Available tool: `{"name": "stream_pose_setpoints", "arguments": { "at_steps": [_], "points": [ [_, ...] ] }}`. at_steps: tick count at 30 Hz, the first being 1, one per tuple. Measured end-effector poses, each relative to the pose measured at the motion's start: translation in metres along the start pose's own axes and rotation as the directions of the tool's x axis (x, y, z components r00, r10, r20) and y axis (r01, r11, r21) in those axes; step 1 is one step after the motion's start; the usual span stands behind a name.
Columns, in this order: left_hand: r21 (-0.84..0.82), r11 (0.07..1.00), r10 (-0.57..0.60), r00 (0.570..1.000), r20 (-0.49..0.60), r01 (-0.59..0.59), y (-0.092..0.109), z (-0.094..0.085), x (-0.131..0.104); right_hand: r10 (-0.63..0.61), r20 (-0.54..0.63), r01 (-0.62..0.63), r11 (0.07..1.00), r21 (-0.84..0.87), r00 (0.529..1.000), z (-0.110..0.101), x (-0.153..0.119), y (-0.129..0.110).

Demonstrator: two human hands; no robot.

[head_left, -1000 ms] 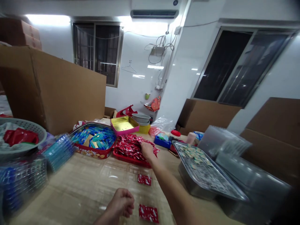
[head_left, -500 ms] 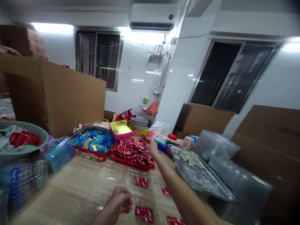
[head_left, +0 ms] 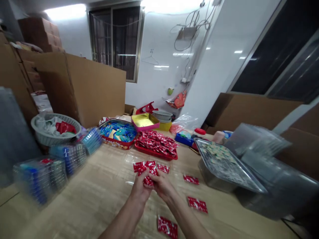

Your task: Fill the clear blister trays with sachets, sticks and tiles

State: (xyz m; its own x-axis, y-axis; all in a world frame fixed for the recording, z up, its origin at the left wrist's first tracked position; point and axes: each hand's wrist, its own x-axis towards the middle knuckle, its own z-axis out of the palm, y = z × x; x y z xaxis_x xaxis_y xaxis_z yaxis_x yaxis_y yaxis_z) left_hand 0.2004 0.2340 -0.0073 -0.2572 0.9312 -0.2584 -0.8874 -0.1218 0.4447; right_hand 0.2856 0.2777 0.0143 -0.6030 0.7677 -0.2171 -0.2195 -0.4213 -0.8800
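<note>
My left hand (head_left: 140, 186) and my right hand (head_left: 161, 186) meet over the table, fingers closed on several small red sachets (head_left: 149, 181) with a white pattern. The held sachets fan out beyond my fingertips. Just behind them lies another red sachet (head_left: 163, 168) on the clear plastic covering the tabletop. More single sachets are spread to the right, one sachet (head_left: 191, 179) farther off, one sachet (head_left: 197, 204) nearer, and one sachet (head_left: 167, 227) beside my right forearm. Past my hands, a red tray (head_left: 154, 154) holds a heap of the same sachets (head_left: 159, 141).
Left of the tray stands a tin (head_left: 124, 145) of blue packets, with a gold-lined box (head_left: 146, 122) behind. Stacked clear plastic trays (head_left: 69, 159) and a grey basket (head_left: 37, 132) are at left. A metal tray (head_left: 239, 179) with small pale pieces and plastic sheets (head_left: 276, 166) stand right.
My right hand has come back from the sachet heap to meet my left hand, and both now hold sachets. The view has tilted down and shifted.
</note>
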Motion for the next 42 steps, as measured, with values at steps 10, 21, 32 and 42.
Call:
{"name": "stream_pose_setpoints", "arguments": {
  "at_steps": [10, 21, 32, 42],
  "points": [
    [-0.033, 0.991, -0.135, 0.956, -0.259, 0.131, 0.031, -0.041, -0.030, -0.243, -0.056, 0.191, 0.868, -0.459, 0.969, 0.016, -0.006, 0.060],
    [0.200, 0.956, -0.160, 0.954, -0.254, 0.214, 0.068, -0.069, -0.046, -0.449, 0.109, 0.268, 0.309, -0.912, 0.887, -0.001, 0.088, 0.016],
    [0.374, 0.898, -0.192, 0.970, -0.146, 0.234, 0.085, -0.075, -0.058, -0.182, 0.290, 0.331, 0.260, -0.907, 0.940, 0.034, 0.091, 0.047],
    [0.353, 0.900, -0.174, 0.953, -0.248, 0.256, 0.105, -0.090, -0.074, -0.076, 0.292, 0.276, 0.612, -0.741, 0.953, 0.093, 0.135, 0.063]
  ]
}}
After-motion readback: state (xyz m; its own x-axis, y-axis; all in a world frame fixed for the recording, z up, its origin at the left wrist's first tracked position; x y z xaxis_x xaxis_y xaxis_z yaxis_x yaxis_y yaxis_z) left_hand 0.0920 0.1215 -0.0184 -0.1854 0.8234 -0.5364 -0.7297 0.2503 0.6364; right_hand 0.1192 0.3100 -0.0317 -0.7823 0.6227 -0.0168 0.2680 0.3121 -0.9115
